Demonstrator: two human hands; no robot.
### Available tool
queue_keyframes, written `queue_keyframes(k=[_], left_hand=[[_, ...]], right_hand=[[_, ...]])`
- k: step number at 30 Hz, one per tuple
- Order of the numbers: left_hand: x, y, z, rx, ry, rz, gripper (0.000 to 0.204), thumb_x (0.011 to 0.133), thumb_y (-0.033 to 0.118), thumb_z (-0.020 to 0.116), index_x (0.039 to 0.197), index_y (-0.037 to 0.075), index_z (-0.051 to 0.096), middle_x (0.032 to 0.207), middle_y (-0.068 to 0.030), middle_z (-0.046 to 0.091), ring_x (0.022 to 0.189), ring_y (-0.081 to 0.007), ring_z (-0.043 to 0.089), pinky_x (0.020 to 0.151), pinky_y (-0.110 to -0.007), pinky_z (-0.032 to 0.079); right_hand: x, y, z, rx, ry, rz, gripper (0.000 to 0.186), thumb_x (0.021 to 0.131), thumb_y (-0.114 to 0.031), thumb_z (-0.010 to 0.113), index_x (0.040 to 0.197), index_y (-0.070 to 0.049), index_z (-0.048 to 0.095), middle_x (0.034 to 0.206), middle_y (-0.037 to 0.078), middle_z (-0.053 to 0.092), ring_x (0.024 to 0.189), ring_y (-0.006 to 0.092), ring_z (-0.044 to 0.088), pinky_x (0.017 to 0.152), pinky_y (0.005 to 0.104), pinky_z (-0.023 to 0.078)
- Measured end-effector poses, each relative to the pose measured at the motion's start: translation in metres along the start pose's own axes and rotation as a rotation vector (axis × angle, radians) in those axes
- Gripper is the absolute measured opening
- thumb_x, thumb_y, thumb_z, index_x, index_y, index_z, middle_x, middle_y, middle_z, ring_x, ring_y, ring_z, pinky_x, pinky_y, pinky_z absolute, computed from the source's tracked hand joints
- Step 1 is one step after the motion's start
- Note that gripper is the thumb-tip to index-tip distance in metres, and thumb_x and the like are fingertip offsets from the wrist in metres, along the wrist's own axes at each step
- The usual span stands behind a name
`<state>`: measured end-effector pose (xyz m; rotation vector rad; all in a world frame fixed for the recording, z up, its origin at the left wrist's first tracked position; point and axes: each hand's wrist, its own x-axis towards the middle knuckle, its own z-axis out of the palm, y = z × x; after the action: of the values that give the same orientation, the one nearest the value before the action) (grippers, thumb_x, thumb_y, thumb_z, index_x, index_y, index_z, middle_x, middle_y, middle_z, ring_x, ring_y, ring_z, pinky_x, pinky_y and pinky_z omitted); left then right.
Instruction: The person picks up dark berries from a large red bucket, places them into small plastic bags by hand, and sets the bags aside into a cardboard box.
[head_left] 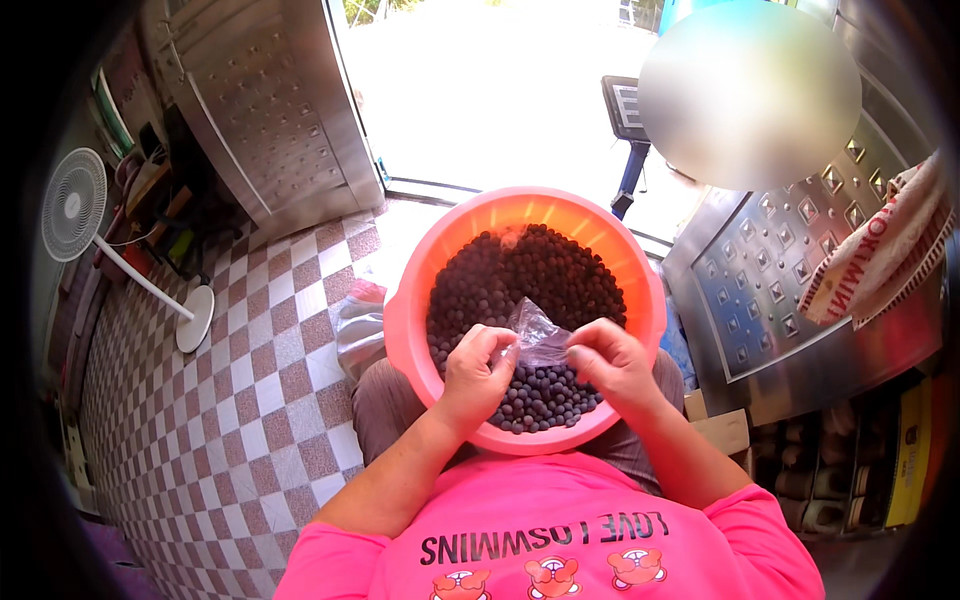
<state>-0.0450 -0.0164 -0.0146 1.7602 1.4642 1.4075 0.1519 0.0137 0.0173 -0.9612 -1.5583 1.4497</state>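
Observation:
On my lap rests a round pink-orange plastic basin point(404, 322), filled with many small dark purple, berry-like round fruits point(540, 395). Above the fruits, a clear plastic bag point(538, 335) is stretched between my two hands. My left hand point(478, 372) pinches the bag's left side between thumb and fingers. The bag's right side is pinched by my right hand point(612, 365). Whether anything lies inside the crumpled bag, I cannot make out.
A white standing fan point(75, 205) is at the left on the checkered tile floor point(250, 400). Ahead is a bright doorway with a metal door point(270, 110) swung to its left. At right are a platform scale's display point(625, 107), a hanging cloth point(880, 240) and a shoe rack point(830, 470).

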Motion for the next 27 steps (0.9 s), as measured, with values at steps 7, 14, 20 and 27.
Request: queue_keyframes(k=[7, 14, 20, 27], left_hand=[[-0.004, 0.016, 0.009, 0.162, -0.109, 0.417, 0.023, 0.074, -0.001, 0.063, 0.096, -0.002, 0.058, 0.085, -0.0124, 0.058, 0.08, -0.0273, 0.058, 0.069, -0.034, 0.047], [-0.007, 0.016, -0.003, -0.103, -0.093, 0.054, 0.019, 0.084, 0.012, 0.062, 0.097, -0.002, 0.06, 0.081, -0.0084, 0.062, 0.075, -0.018, 0.059, 0.068, -0.028, 0.047], [-0.003, 0.015, -0.003, -0.312, -0.064, -0.353, 0.006, 0.082, 0.005, 0.063, 0.084, 0.003, 0.058, 0.074, 0.0001, 0.059, 0.067, -0.0038, 0.052, 0.061, -0.02, 0.043], [-0.002, 0.009, -0.016, -0.134, -0.143, -0.367, 0.011, 0.081, 0.006, 0.06, 0.091, 0.0, 0.059, 0.076, -0.0029, 0.059, 0.061, -0.0093, 0.054, 0.057, -0.024, 0.045]], right_hand=[[0.013, 0.022, 0.017, 0.4, -0.094, 0.343, 0.016, 0.087, -0.02, 0.058, 0.091, -0.007, 0.05, 0.076, 0.002, 0.056, 0.058, 0.0089, 0.054, 0.051, 0.0217, 0.046], [0.008, 0.025, 0.009, 0.571, -0.042, 0.327, 0.012, 0.085, -0.012, 0.058, 0.092, -0.006, 0.049, 0.078, 0.004, 0.056, 0.059, 0.01, 0.055, 0.052, 0.0237, 0.048], [0.009, 0.01, 0.012, 0.502, -0.056, 0.302, 0.013, 0.084, -0.01, 0.06, 0.092, -0.006, 0.05, 0.08, 0.003, 0.056, 0.059, 0.0089, 0.052, 0.052, 0.0236, 0.048], [0.013, 0.017, -0.001, 0.49, -0.128, 0.34, 0.012, 0.085, -0.011, 0.06, 0.092, -0.008, 0.05, 0.081, 0.003, 0.057, 0.065, 0.0111, 0.056, 0.056, 0.0276, 0.051]])
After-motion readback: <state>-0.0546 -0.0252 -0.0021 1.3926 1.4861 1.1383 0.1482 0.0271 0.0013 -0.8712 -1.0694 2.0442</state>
